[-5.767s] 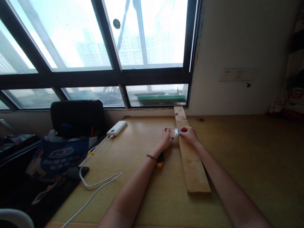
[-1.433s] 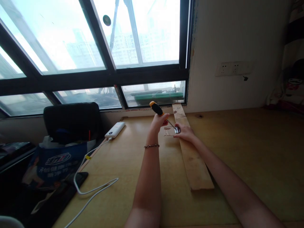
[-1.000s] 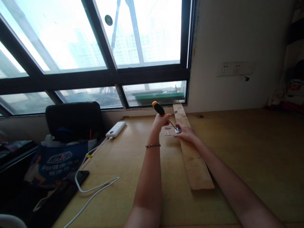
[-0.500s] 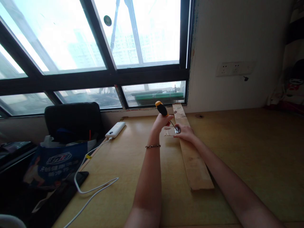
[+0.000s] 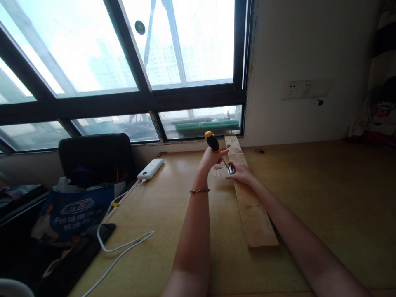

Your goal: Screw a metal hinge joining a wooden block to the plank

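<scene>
My left hand (image 5: 211,159) is wrapped round a screwdriver (image 5: 212,141) with a black and yellow handle. Its shaft slants down to the right, and the tip meets a small shiny metal piece (image 5: 231,168), whose exact kind I cannot make out. My right hand (image 5: 241,172) is closed at that metal piece, pressing it against a long wooden board (image 5: 255,214). The board lies lengthwise on the table, its far end by the window. A short piece of wood (image 5: 219,171) juts out to the left of the board near both hands.
The wooden table (image 5: 173,202) carries a white power bank (image 5: 150,169) at its left edge, with a white cable (image 5: 130,243) trailing forward. Beyond that edge are a black chair (image 5: 95,156) and a blue bag (image 5: 74,210). A window and wall border the back.
The screwdriver handle and my left hand have shifted slightly to the right, with a finger stretched further out. My right hand and the board stay where they were.
</scene>
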The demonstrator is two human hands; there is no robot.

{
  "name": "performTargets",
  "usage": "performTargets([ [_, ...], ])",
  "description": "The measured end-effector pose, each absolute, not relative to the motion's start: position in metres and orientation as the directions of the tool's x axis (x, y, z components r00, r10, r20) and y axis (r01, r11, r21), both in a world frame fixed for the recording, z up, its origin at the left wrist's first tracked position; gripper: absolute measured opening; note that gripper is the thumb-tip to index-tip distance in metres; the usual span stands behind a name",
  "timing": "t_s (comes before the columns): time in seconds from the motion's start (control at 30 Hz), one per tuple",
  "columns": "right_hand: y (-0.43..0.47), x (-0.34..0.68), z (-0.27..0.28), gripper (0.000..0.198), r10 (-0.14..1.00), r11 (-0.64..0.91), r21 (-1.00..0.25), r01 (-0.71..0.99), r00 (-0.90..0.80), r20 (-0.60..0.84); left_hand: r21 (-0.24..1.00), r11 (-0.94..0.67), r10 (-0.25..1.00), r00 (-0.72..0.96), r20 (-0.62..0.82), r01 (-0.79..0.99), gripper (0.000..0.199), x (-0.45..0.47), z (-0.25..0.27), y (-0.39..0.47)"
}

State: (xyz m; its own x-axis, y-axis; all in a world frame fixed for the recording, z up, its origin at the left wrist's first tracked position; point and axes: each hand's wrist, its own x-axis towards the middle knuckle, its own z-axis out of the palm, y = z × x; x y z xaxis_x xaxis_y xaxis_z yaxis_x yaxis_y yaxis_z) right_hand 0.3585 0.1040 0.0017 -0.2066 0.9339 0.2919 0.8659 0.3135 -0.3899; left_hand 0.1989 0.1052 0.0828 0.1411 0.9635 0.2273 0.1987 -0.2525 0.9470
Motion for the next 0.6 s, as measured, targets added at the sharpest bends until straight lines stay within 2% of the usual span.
performTargets([
  [0.13,0.105,0.359,0.001,0.063,0.93,0.323,-0.395,0.86,-0.211,0.302,0.858,-0.367,0.929,0.087,0.361,0.36,0.038,0.199,0.083,0.107],
  [0.27,0.104,0.359,0.001,0.062,0.933,0.317,-0.394,0.863,-0.21,0.292,0.758,-0.462,0.872,0.079,0.483,0.459,0.038,0.202,0.086,0.106],
  [0.43,0.104,0.359,0.003,0.062,0.941,0.297,-0.399,0.868,-0.196,0.275,0.676,-0.468,0.85,0.082,0.52,0.569,0.033,0.207,0.094,0.099],
  [0.6,0.104,0.358,0.003,0.06,0.95,0.274,-0.414,0.868,-0.177,0.258,0.674,-0.481,0.839,0.073,0.539,0.561,0.036,0.209,0.097,0.094],
])
